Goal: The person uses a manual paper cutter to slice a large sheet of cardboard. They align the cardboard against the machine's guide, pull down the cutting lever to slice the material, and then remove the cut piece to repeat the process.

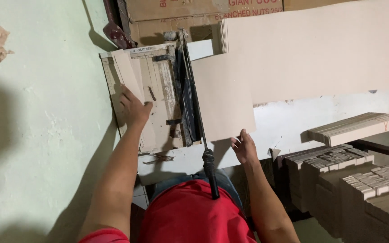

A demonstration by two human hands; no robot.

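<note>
Head view, left hand: the left hand [133, 108] lies flat, fingers spread, pressing a narrow beige card strip [129, 74] onto the worn board paper cutter [158, 94].
Head view, right hand: the right hand [245, 147] pinches the near edge of a large tan cardboard sheet [223, 101] lying right of the blade.
Cutter arm: black-handled lever [210, 173] points toward the person.
Desk: white desk [293, 121] carries the cutter.
Right side: stacks of cut beige card strips [352, 128].

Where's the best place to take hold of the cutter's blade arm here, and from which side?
Probably the black handle at the near end of the blade arm, taken from the right: it juts past the cutter base toward the person, clear of the sheet, and the right hand is beside it.
</note>
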